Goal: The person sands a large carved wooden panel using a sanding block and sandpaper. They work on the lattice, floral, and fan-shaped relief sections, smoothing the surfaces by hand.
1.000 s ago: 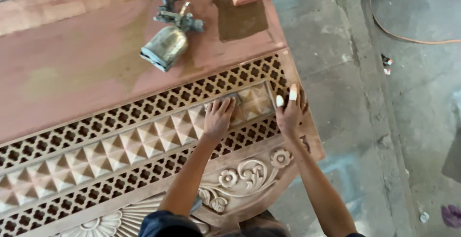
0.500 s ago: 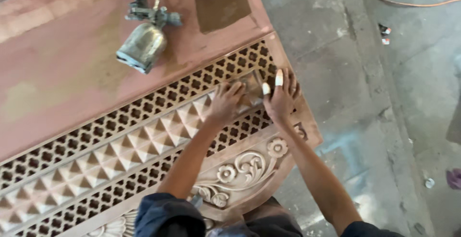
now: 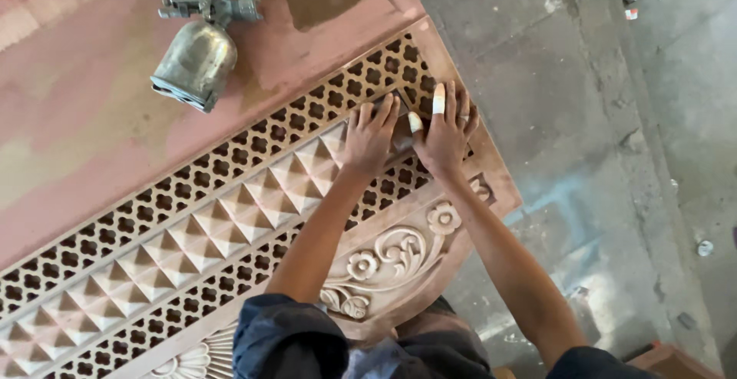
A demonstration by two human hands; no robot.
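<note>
My left hand (image 3: 370, 137) and right hand (image 3: 444, 135) press flat, fingers spread, near the carved panel (image 3: 230, 218)'s right end; its left stretch lies untouched.

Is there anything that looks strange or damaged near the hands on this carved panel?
Two fingers of the right hand are wrapped in white tape, which stands out. A metal spray gun lies on its side on the reddish board. The carved wooden panel under the left hand shows no visible damage.
</note>
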